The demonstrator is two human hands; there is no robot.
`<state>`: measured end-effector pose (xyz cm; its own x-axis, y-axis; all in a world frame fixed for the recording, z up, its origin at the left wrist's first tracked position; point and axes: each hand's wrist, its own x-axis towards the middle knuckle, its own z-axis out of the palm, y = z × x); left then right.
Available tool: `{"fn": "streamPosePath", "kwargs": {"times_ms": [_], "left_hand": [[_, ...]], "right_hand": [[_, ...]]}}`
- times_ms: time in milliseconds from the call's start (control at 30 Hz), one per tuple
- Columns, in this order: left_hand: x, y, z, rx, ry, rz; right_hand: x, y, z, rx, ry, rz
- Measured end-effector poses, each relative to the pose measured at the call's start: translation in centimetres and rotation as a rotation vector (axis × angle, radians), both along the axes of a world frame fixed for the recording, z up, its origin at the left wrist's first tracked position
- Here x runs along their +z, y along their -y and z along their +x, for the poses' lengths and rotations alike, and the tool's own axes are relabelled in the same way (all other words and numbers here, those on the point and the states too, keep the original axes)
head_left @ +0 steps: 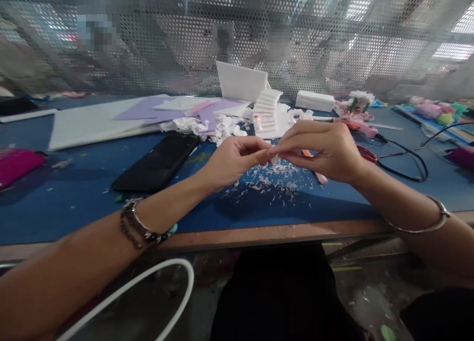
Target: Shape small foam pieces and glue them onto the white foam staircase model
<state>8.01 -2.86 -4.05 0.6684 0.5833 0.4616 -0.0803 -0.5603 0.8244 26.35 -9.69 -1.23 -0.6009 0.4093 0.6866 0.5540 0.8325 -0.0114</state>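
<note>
Your left hand (240,159) and right hand (324,150) meet at the fingertips, both pinched narrow on a small whitish piece (274,158) between them, neither hand clearly nearer. Your fingers hide its long axis. Below it, pale shavings (279,183) litter the blue tabletop (192,210); your right hand partly covers an orange-and-white strip (320,177).
</note>
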Motion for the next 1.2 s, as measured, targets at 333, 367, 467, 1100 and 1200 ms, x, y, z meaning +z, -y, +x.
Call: {"fn": "streamPosePath", "kwargs": {"times_ms": [333,367,467,1100,1200], "left_hand": [[-0.2,0.3,0.0,0.078,0.005,0.083],[-0.2,0.4,0.1,0.095,0.014,0.095],[-0.3,0.7,0.2,0.147,0.043,0.136],[0.2,1.4,-0.6,0.264,0.023,0.624],[0.1,1.2,-0.5,0.273,0.052,0.576]], "right_hand": [[-0.7,-0.1,-0.4,-0.076,-0.016,0.149],[-0.8,-0.2,-0.4,-0.08,-0.039,0.131],[-1.0,-0.3,-0.6,-0.09,-0.115,0.061],[-1.3,-0.2,-1.3,-0.153,-0.31,-0.108],[-1.0,-0.2,-1.0,-0.115,-0.316,-0.164]]}}
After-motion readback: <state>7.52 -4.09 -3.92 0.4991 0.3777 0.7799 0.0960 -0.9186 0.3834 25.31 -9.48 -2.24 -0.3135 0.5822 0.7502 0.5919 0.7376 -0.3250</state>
